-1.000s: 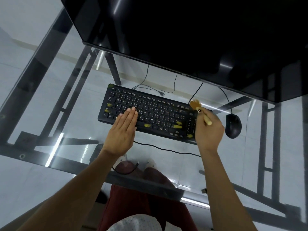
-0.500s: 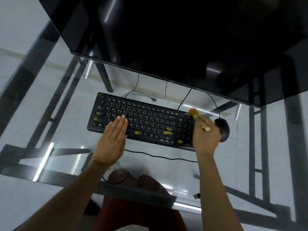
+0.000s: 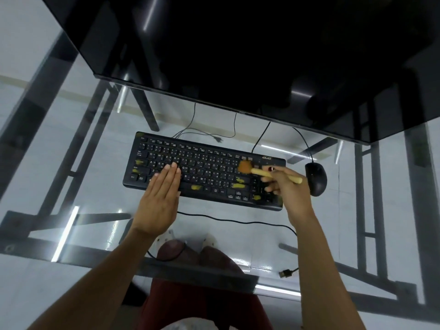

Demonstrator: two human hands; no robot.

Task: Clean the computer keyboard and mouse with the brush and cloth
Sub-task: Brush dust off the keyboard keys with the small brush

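Note:
A black keyboard [image 3: 204,170] with yellow smudges on several keys lies on the glass desk [image 3: 71,177]. My left hand [image 3: 159,198] rests flat on its left half, fingers straight and together. My right hand [image 3: 285,189] grips a small wooden-handled brush [image 3: 262,172] over the keyboard's right part. The brush's orange bristles touch the keys near the top right. A black wired mouse [image 3: 316,178] sits just right of the keyboard, close to the brush handle's end. No cloth is in view.
A large black monitor [image 3: 238,51] overhangs the far side of the desk. Cables run from behind the keyboard and along the near edge, and a loose USB plug [image 3: 287,273] lies at the lower right. My knees in dark red fabric show under the glass.
My right hand has swung the brush leftward, so the bristles now sit lower and further onto the keys. My left hand stays flat on the keyboard. The view has shifted.

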